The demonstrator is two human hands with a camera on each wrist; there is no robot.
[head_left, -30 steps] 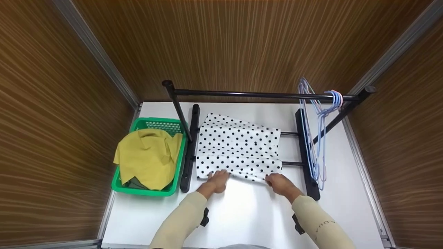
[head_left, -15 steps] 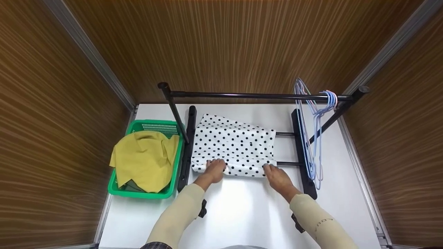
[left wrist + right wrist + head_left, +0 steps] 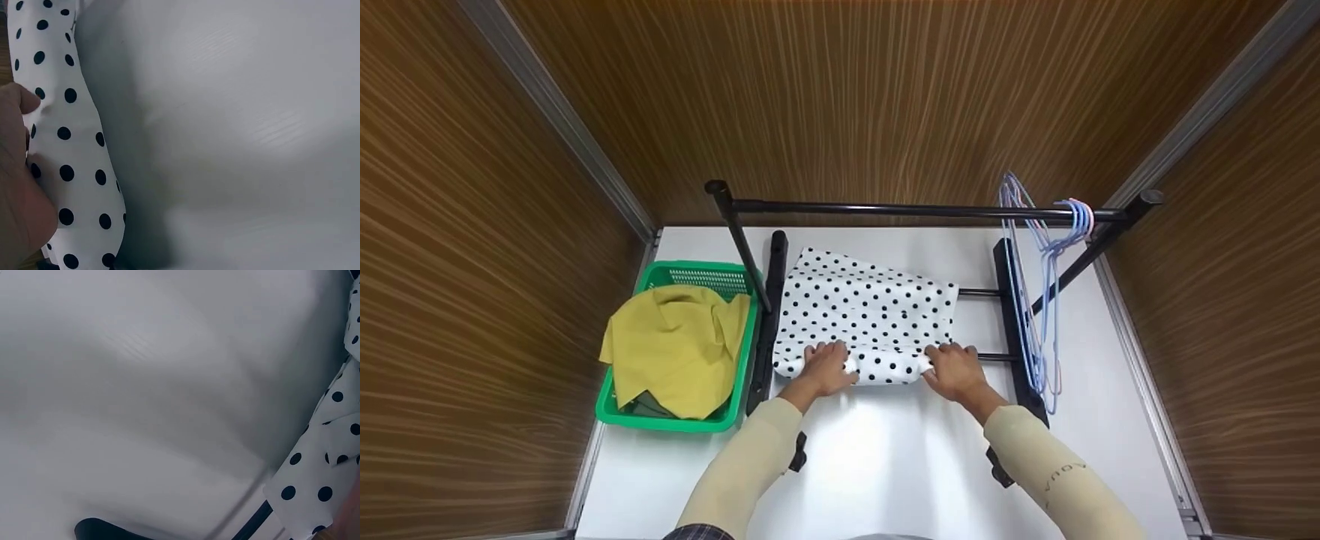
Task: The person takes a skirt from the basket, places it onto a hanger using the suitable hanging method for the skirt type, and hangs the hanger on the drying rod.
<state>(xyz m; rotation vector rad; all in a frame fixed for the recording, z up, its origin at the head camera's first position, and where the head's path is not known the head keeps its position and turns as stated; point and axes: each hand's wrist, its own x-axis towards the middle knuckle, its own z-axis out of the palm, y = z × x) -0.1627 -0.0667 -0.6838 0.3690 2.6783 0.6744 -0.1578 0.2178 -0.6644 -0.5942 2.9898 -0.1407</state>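
A white cloth with black dots [image 3: 870, 307] lies over the lower crossbars of a black rack, its near edge folded up into a thick roll. My left hand [image 3: 826, 369] grips the left part of that roll, fingers on top and thumb spread toward the middle. On the right part, my right hand [image 3: 956, 373] holds the same roll with its thumb at the front. In the left wrist view, the thumb of the left hand [image 3: 22, 197] lies against the dotted fabric [image 3: 64, 152]. Only a sliver of the right hand [image 3: 350, 512] shows in the right wrist view, beside creased fabric [image 3: 309, 495].
The rack's black top bar [image 3: 885, 209] spans above the cloth, with several thin hangers [image 3: 1048, 330] at its right end. A green basket [image 3: 667, 422] on the left holds a yellow cloth [image 3: 675, 345] and something dark green [image 3: 649, 405]. Wood-grain walls enclose the white tabletop [image 3: 870, 465].
Both hands have lifted and folded the cloth's near edge away from me into a roll. The right hand has moved slightly left and forward along it.
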